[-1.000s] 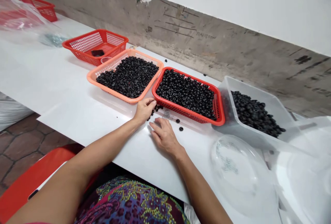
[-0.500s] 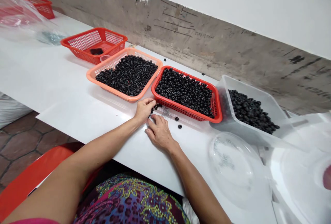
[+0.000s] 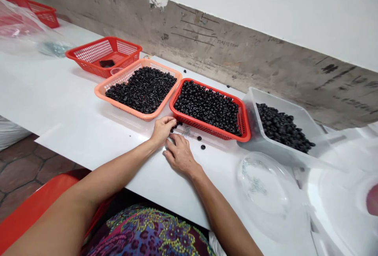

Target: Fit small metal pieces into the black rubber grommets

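Observation:
My left hand point(image 3: 162, 130) is at the near edge of the red basket, its thumb and fingers pinched together. What lies in that pinch is too small to make out. Several small black rubber-like rings point(image 3: 178, 123) lie right by its fingertips. Close beside it, my right hand point(image 3: 180, 154) rests on the white table with fingers stretched forward and thumb apart; no held thing shows. Tiny shiny metal-looking pieces point(image 3: 186, 131) lie just beyond its fingers. Two loose black rings, a far one point(image 3: 199, 138) and a nearer one point(image 3: 203, 147), sit to its right.
The red basket point(image 3: 206, 130) and an orange basket point(image 3: 125, 110) hold black rings. A clear bin point(image 3: 251, 126) with larger black parts stands right, behind a clear round lid point(image 3: 265, 204) bearing small pieces. Another red basket point(image 3: 88, 65) is farther left. A wall point(image 3: 189, 43) runs behind.
The view has shifted slightly, so the baskets sit a little lower and left. Both hands stay in nearly the same place beside the small black rings.

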Demonstrator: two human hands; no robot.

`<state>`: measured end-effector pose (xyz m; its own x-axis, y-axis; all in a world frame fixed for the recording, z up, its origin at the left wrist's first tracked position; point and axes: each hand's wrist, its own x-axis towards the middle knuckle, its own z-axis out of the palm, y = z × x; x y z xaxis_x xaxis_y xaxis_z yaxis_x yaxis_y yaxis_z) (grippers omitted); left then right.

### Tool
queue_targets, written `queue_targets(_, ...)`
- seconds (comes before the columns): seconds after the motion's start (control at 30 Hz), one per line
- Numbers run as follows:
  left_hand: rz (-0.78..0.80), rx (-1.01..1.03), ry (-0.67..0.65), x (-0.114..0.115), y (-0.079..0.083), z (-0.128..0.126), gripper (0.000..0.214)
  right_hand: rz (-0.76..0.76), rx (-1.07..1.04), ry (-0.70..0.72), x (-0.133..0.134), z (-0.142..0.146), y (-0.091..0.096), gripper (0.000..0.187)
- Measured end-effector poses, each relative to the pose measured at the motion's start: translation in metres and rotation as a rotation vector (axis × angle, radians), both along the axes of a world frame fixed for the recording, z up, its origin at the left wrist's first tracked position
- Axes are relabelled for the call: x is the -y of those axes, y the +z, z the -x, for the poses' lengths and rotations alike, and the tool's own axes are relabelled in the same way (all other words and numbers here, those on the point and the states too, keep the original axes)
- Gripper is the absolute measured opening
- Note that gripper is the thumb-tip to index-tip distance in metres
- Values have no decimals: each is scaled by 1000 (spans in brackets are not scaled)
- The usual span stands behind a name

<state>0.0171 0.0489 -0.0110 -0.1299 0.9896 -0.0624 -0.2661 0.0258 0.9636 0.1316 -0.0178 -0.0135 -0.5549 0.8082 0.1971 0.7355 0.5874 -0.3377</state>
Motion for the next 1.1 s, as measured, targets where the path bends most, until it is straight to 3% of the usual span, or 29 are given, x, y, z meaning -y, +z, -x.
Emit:
queue_targets(0.8, 32, 21, -59, 4, -4, -3, 18, 23, -76, -22, -1, 1, -1, 43)
queue_targets(0.97, -5, 0, -47, 2, 1, 0, 20, -30, -234, -51, -3, -4, -11, 33)
queue_targets(1.1, -28, -1, -49, 2, 5, 3, 24, -49, -475, -187, -5, -9, -15, 24)
